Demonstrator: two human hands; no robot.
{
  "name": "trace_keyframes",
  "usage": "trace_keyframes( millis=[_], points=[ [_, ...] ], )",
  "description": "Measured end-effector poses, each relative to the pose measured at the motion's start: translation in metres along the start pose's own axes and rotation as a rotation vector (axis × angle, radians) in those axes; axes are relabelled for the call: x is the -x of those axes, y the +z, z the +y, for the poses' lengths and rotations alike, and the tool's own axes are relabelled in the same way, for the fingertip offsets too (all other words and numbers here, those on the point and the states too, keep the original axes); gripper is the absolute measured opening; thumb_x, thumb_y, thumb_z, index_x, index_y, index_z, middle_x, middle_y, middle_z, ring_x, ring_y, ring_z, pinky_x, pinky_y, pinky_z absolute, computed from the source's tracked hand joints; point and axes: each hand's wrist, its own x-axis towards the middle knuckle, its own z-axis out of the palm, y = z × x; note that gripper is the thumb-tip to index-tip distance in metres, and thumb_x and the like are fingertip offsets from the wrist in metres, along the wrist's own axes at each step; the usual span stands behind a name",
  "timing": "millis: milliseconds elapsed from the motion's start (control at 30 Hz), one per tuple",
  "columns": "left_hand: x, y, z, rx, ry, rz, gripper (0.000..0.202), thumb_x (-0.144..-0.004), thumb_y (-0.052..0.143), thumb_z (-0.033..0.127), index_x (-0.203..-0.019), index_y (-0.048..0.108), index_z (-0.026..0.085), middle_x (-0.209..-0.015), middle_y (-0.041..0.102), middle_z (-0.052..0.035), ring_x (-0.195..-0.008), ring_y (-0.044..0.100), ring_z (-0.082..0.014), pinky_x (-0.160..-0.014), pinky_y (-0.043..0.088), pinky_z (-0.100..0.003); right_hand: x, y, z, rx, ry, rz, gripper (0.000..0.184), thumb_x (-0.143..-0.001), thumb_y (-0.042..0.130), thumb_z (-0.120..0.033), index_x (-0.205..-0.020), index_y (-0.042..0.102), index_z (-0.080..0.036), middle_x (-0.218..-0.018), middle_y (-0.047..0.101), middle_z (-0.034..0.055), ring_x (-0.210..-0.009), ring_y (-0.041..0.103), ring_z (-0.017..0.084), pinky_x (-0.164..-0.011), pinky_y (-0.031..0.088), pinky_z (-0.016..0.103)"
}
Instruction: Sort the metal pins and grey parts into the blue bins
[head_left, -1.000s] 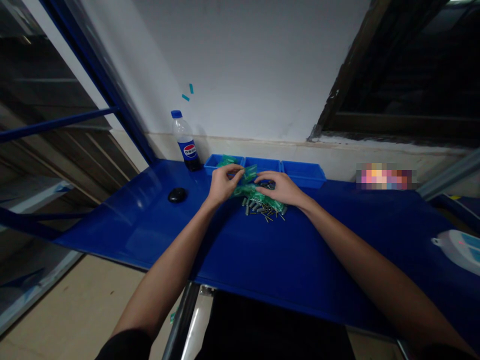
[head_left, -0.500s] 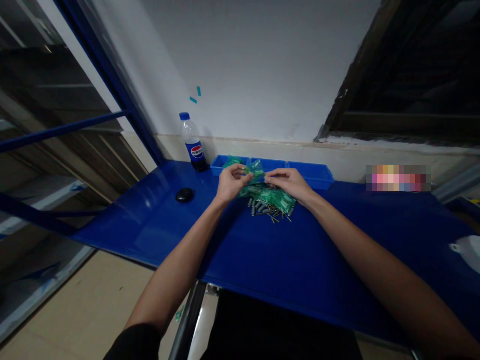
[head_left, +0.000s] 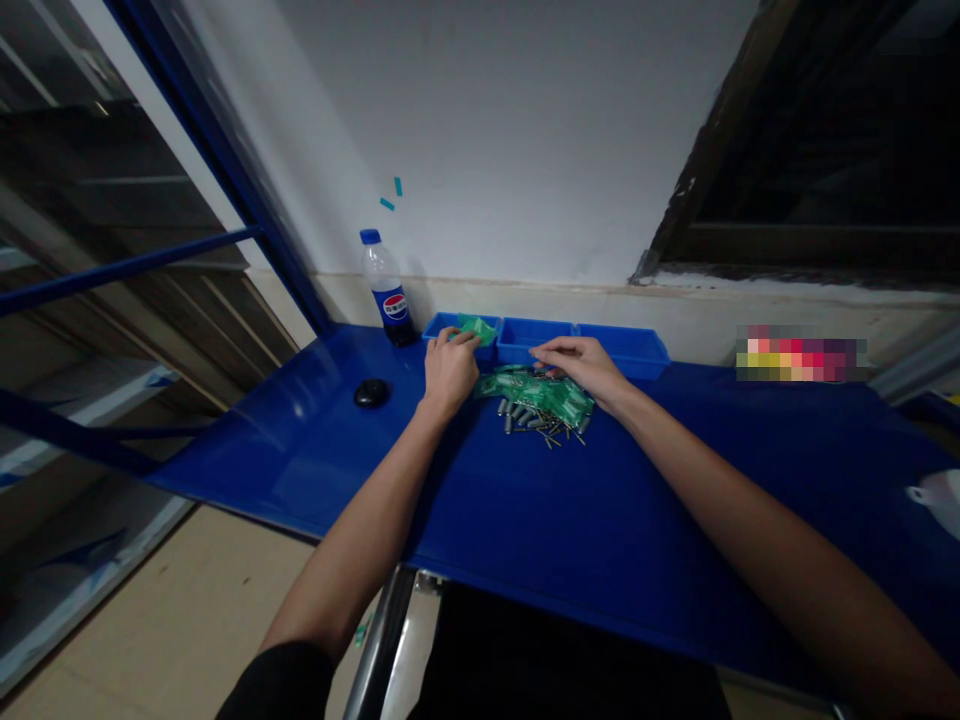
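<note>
My left hand is over the left compartment of a row of blue bins. Its curled fingers are closed at the edge of a green plastic bag in that compartment; the fingertips are partly hidden. On the right, my right hand hovers just above the pile with thumb and forefinger pinched. Whatever is between them is too small to make out. Below both hands lies a heap of green plastic bags, with grey cylinders and thin brass-coloured pins or screws loose at its front.
A cola bottle stands left of the bins against the wall. Nearer me, a black rounded object lies on the blue table. A blurred-out colourful item sits at the back right, and a white object at the right edge.
My left hand has moved left and turned palm down over the left bin, taking the green bag from between the hands there. My right hand has stayed nearly in place.
</note>
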Motion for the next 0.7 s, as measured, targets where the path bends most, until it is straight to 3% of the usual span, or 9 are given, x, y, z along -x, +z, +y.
trace_keyframes(
  millis=[100, 200, 300, 400, 500, 600, 700],
  points=[
    [0.002, 0.0, 0.005, -0.023, -0.032, -0.034, 0.044, -0.092, 0.052, 0.008, -0.13, 0.073, 0.016, -0.14, 0.07, -0.0165, -0.139, 0.048, -0.0453, -0.102, 0.047, -0.062, 0.0, 0.0, 0.0, 0.007, 0.007, -0.022, 0.014, -0.08, 0.081, -0.037, -0.085, 0.081, -0.024, -0.092, 0.082, 0.0091, -0.095, 0.078, 0.028, -0.082, 0.061, 0.042],
    [0.003, -0.001, 0.008, -0.002, -0.035, -0.03, 0.052, -0.092, 0.052, 0.01, -0.143, 0.064, 0.013, -0.146, 0.064, -0.0207, -0.143, 0.043, -0.0464, -0.105, 0.045, -0.064, 0.0, -0.001, 0.001, 0.015, 0.016, -0.032, 0.012, -0.082, 0.081, -0.036, -0.085, 0.081, -0.024, -0.091, 0.082, 0.0088, -0.095, 0.078, 0.027, -0.083, 0.062, 0.042],
    [0.002, -0.002, 0.01, 0.014, 0.007, 0.01, 0.043, -0.095, 0.051, 0.014, -0.134, 0.069, 0.016, -0.144, 0.066, -0.0178, -0.143, 0.045, -0.0409, -0.111, 0.043, -0.06, -0.001, -0.001, 0.003, 0.022, 0.03, -0.034, 0.013, -0.082, 0.081, -0.036, -0.086, 0.081, -0.024, -0.089, 0.082, 0.0086, -0.094, 0.078, 0.027, -0.083, 0.063, 0.041],
    [0.001, 0.0, 0.011, 0.038, 0.032, -0.022, 0.033, -0.1, 0.05, 0.024, -0.12, 0.075, 0.017, -0.13, 0.072, -0.018, -0.139, 0.048, -0.0405, -0.11, 0.043, -0.059, -0.001, -0.001, 0.004, 0.012, 0.038, -0.036, 0.012, -0.083, 0.08, -0.035, -0.087, 0.081, -0.023, -0.09, 0.081, 0.0089, -0.093, 0.078, 0.026, -0.084, 0.062, 0.041],
    [0.001, 0.006, 0.01, 0.063, 0.023, -0.049, 0.038, -0.102, 0.052, 0.033, -0.128, 0.072, 0.014, -0.131, 0.072, -0.0211, -0.142, 0.045, -0.0447, -0.111, 0.041, -0.064, -0.001, 0.0, 0.004, 0.013, 0.03, -0.047, 0.011, -0.084, 0.079, -0.034, -0.087, 0.08, -0.024, -0.091, 0.081, 0.0092, -0.093, 0.078, 0.026, -0.084, 0.061, 0.041],
    [0.0, 0.007, 0.009, 0.098, 0.05, 0.018, 0.04, -0.101, 0.057, 0.037, -0.133, 0.07, 0.016, -0.133, 0.071, -0.0184, -0.15, 0.037, -0.0432, -0.119, 0.033, -0.063, -0.001, 0.0, 0.006, 0.068, -0.028, -0.051, 0.011, -0.084, 0.079, -0.035, -0.087, 0.08, -0.024, -0.091, 0.082, 0.008, -0.091, 0.077, 0.026, -0.087, 0.06, 0.042],
    [-0.001, 0.001, 0.01, 0.206, 0.186, -0.011, 0.037, -0.101, 0.058, 0.038, -0.126, 0.074, 0.016, -0.127, 0.073, -0.0159, -0.14, 0.049, -0.0368, -0.119, 0.039, -0.054, -0.003, -0.001, 0.01, 0.149, -0.132, -0.061, 0.011, -0.083, 0.079, -0.035, -0.084, 0.08, -0.025, -0.094, 0.082, 0.0066, -0.094, 0.076, 0.026, -0.094, 0.058, 0.045]
  ],
)
